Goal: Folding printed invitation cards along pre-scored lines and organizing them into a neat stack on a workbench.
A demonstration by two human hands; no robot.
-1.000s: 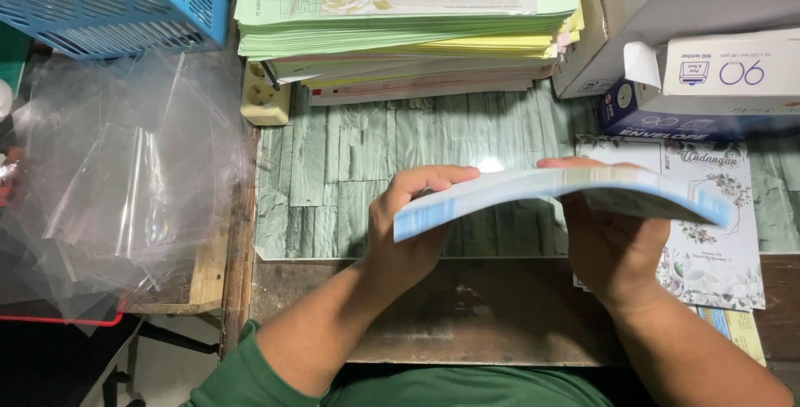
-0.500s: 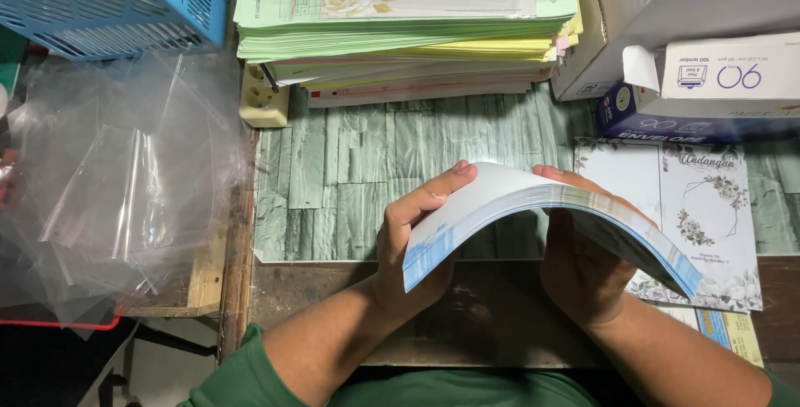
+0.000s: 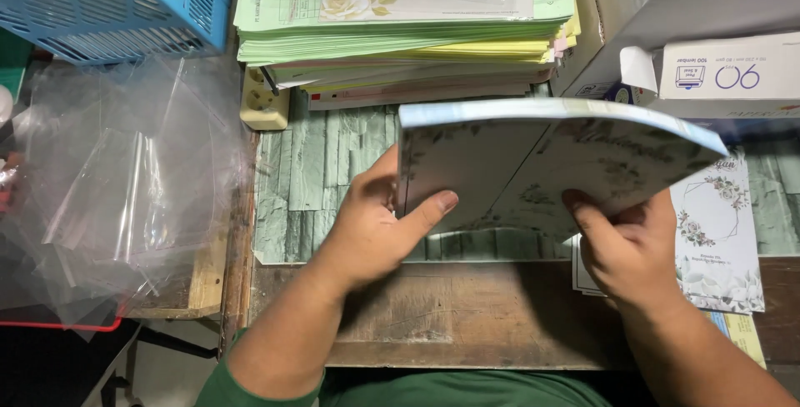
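Card stack (image 3: 542,157) is tilting up flatter vs. before, face now showing. Left hand (image 3: 371,224) is gripping its left edge, thumb on top; right hand (image 3: 629,244) is pinching the bottom edge, just above desk (image 3: 467,315).

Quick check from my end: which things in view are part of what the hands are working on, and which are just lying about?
In hand:
- stack of floral cards, held by left hand and right hand
- floral cards on the table, beside the right hand

Lying about:
- pile of green and yellow paper
- clear plastic sleeves
- blue basket
- white box
- power strip
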